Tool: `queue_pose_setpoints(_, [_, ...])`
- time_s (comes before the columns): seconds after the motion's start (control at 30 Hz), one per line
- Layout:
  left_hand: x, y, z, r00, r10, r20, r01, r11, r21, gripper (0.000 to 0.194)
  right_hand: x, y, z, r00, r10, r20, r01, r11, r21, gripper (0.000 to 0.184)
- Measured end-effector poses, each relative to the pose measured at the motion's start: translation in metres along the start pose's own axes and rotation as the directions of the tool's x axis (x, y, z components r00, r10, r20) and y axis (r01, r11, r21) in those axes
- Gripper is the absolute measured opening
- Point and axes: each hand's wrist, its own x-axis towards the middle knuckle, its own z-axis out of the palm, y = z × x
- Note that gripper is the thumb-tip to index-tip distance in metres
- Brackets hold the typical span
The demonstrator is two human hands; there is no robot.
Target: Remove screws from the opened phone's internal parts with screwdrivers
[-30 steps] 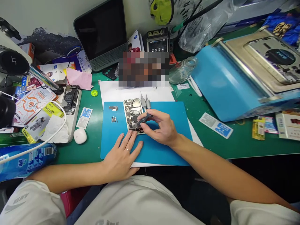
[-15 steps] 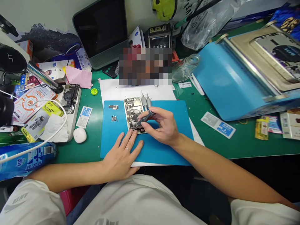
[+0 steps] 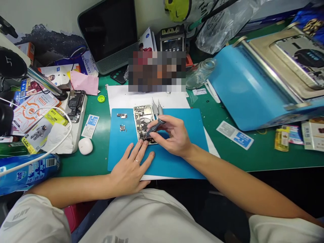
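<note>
An opened smartphone, its inner parts bare, lies on a blue mat. My right hand pinches a dark grey screwdriver, slanted with its tip low over the phone's near end; whether the tip touches a screw is too small to tell. My left hand lies flat on the mat with fingers spread, its fingertips at the phone's near edge. Beyond my right hand, two more grey screwdrivers rest beside the phone. Two small phone parts lie on the mat to the left.
A white earbud case and a card lie left of the mat. Another opened phone rests on a white box. A glass jar and a blue machine stand right. A dark screen is at the back.
The screwdriver and my right hand have shifted very slightly left, and the screwdriver's handle sits a little lower. My left hand keeps its place at the phone's near edge.
</note>
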Motion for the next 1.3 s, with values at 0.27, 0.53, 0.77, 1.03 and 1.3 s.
queue_pose_setpoints(0.27, [-0.0003, -0.0006, 0.0010, 1.000, -0.012, -0.005, 0.012, 1.000, -0.023, 0.091, 0.0025, -0.0012, -0.0008, 1.000, -0.022, 0.016, 0.021, 0.999, 0.047, 0.060])
queue_pose_setpoints(0.53, [-0.0011, -0.0006, 0.0018, 1.000, -0.021, -0.006, 0.021, 0.999, -0.026, 0.092, 0.0028, -0.0041, -0.0004, 0.999, -0.014, 0.041, 0.009, 0.992, 0.130, 0.056])
queue_pose_setpoints(0.77, [-0.0012, -0.0005, 0.0026, 1.000, -0.008, -0.010, 0.008, 1.000, -0.012, 0.090, 0.0028, -0.0040, -0.0002, 0.999, -0.007, 0.047, 0.001, 0.991, 0.133, 0.054])
queue_pose_setpoints(1.03, [-0.0015, -0.0008, 0.0026, 0.999, 0.005, -0.033, -0.005, 1.000, -0.007, 0.089, 0.0030, -0.0047, -0.0018, 1.000, -0.004, -0.014, 0.006, 0.993, 0.118, 0.057])
queue_pose_setpoints(1.3, [-0.0043, 0.0022, 0.0000, 0.998, -0.013, -0.055, 0.016, 0.998, 0.055, 0.094, 0.0026, -0.0016, -0.0037, 0.995, 0.037, -0.090, -0.029, 0.996, 0.090, 0.055])
